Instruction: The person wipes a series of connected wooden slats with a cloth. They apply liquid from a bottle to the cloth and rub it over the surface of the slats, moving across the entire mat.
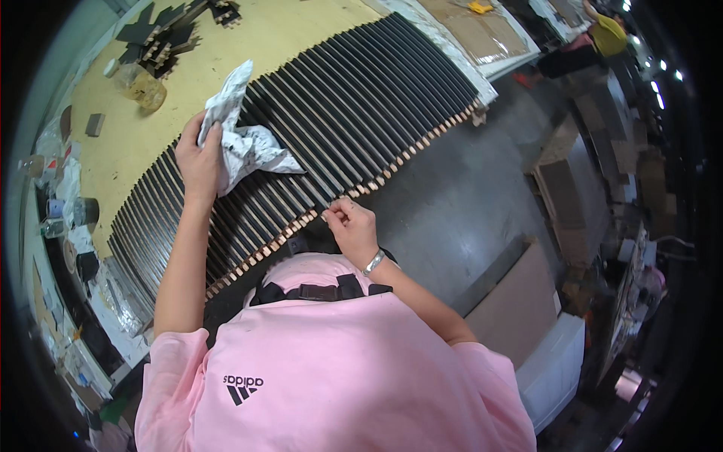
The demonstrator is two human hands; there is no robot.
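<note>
A person's left hand (198,160) presses a crumpled white rag (242,143) onto a row of dark slats (354,105), fingers curled tightly around the cloth. The slats run along the worktop's (294,30) near edge, pale ends overhanging bare grey floor (467,203). The right hand (351,226) pinches a slat end at that edge. A jar (141,85) stands near the far left corner.
</note>
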